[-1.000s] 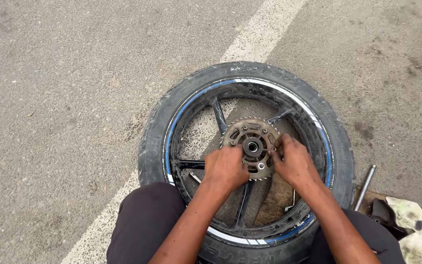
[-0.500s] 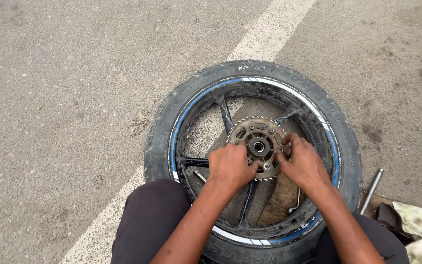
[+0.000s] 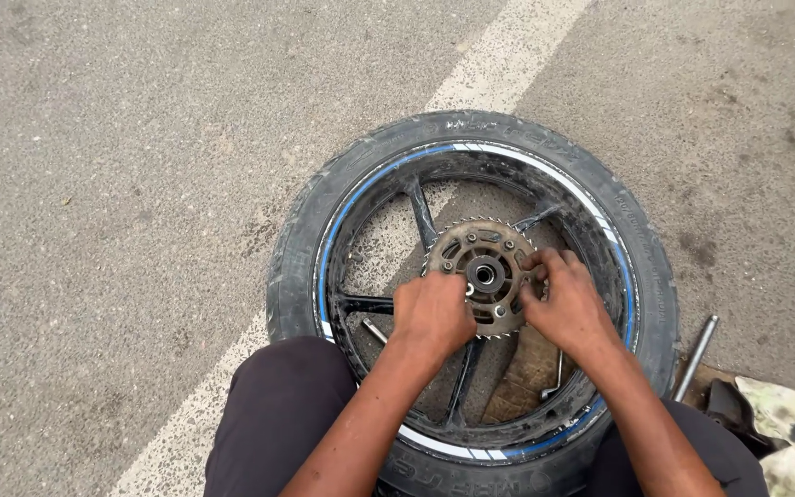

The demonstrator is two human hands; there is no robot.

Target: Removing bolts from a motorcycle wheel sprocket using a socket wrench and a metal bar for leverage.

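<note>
Grey asphalt (image 3: 121, 184), painted line (image 3: 499, 64): I logged wheel (image 3: 471, 138) flat, sprocket (image 3: 482, 262) seated at hub. Left hand (image 3: 432, 313) gripped it at seven o'clock, right hand (image 3: 568, 304) at three. Rod (image 3: 695, 354) and rag (image 3: 779, 414) at four.

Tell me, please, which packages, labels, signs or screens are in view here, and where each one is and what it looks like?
Raised lettering on the tyre sidewall, top and bottom: moulded, black on black.
Painted road line, running diagonally under the wheel: broad white stripe on grey asphalt.
No packages or screens are in view.
</note>
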